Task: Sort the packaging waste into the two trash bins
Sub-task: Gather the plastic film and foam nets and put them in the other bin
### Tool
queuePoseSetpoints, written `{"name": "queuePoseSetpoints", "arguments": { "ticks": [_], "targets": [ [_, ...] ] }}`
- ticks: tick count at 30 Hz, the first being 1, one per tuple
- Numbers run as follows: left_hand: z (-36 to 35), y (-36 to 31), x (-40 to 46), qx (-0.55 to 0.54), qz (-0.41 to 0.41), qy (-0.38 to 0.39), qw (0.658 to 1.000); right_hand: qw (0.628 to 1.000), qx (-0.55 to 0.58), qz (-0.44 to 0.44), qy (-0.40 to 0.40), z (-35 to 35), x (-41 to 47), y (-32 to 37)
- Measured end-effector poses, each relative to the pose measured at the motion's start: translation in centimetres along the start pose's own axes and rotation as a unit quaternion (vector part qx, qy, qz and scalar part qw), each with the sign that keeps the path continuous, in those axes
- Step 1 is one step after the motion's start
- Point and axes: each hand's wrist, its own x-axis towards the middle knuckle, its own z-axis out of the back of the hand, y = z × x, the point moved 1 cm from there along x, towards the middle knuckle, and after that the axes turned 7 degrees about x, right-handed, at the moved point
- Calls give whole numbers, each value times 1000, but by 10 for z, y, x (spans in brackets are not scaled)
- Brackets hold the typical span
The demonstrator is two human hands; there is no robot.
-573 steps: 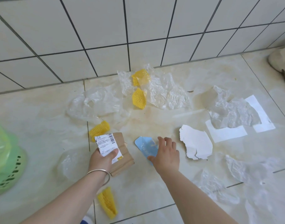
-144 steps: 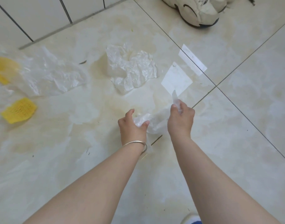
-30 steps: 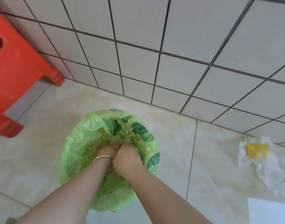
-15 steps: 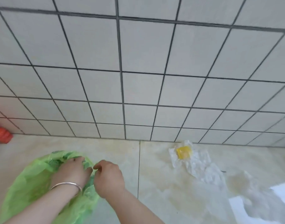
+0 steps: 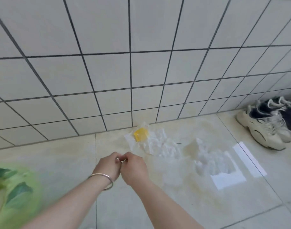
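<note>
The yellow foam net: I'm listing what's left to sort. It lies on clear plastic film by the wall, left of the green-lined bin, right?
Not quite. The head view shows the yellow foam net on the clear plastic film by the wall, but to the right of the green-lined bin, which sits at the frame's lower left.

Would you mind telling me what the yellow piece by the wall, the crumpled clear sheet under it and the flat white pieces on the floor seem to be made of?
Yellow piece: probably soft foam netting, matte; blur hides any mesh.
Clear sheet: thin plastic film, glossy, wrinkled and see-through.
White pieces: likely paper or thin card, matte, flat with straight edges.
</note>
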Motion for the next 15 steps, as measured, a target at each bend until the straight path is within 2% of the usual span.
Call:
{"name": "queuePoseSetpoints", "arguments": {
  "ticks": [4,7,11,15],
  "targets": [
    [-39,-18,34,-1,7,58,998,999,-4,-43,-4,18,39,-44],
    [-62,-23,64,18,11,73,997,998,-9,-70,-5,24,72,-74],
    [-81,-24,109,60,0,69,996,995,-18,-102,-4,26,113,-109],
    [-91,-22,152,122,-27,27,992,991,-51,-116,-36,28,148,-136]
  ]
}}
